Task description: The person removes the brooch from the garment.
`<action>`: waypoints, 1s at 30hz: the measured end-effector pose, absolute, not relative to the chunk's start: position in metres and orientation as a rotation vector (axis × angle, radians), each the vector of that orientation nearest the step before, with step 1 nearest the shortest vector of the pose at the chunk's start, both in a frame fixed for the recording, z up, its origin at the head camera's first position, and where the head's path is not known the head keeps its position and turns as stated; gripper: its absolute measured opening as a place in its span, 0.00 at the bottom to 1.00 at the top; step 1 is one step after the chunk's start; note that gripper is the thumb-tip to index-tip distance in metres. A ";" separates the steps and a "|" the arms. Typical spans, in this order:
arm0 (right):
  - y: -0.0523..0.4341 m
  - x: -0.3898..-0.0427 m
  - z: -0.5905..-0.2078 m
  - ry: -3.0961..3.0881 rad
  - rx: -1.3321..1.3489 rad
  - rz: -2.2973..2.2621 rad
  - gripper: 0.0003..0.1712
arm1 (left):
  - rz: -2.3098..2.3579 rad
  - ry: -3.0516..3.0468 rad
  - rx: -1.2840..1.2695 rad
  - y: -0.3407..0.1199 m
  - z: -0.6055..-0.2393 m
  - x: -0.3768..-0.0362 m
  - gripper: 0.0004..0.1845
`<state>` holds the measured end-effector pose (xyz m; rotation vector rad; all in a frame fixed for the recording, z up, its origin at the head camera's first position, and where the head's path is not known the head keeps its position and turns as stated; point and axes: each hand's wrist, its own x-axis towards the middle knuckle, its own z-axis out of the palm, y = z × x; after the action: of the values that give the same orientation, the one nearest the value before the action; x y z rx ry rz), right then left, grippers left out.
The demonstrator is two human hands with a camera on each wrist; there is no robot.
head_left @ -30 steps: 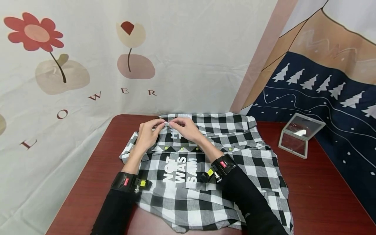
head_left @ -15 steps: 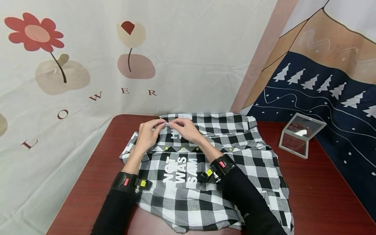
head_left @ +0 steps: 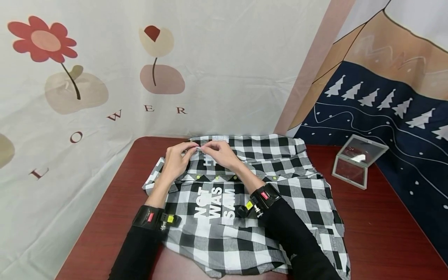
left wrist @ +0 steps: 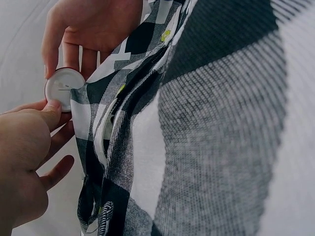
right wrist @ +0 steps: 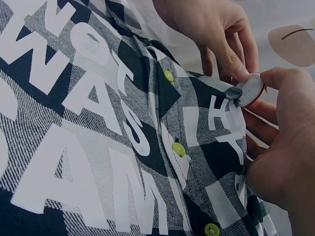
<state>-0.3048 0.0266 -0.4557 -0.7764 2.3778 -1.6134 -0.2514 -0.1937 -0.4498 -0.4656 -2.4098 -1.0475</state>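
A black-and-white checked shirt [head_left: 252, 245] with white printed letters and yellow buttons lies over the table. At its far edge my left hand [head_left: 176, 161] and right hand [head_left: 222, 153] meet around a small round pin badge [left wrist: 64, 88]. The badge's white back faces the left wrist camera, showing a thin pin near the shirt's edge. In that view my left thumb [left wrist: 53, 105] presses the badge's lower rim, fingers behind it. My right thumb [right wrist: 275, 76] lies at the opposite rim in the right wrist view, its fingers behind. A raised fold of shirt reaches the badge.
An open, clear-lidded square case [head_left: 350, 171] stands at the right of the reddish-brown table [head_left: 115, 214]. Behind the table hangs a pale cloth [head_left: 227, 58] with flower prints, and a dark blue cloth [head_left: 378, 120] with tree prints hangs at the right.
Both hands and the shirt keep nearly the same place in the head view. The left part of the pale hanging cloth has shifted slightly to the right.
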 end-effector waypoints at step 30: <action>0.026 -0.303 -0.454 2.333 -0.681 -1.709 0.19 | -1.199 -2.506 -0.473 -0.206 -0.442 -0.250 0.19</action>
<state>-0.3028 0.0256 -0.4536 -0.6805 2.3334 -1.7095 -0.2497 -0.2064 -0.4418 -0.4730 -2.5064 -1.1993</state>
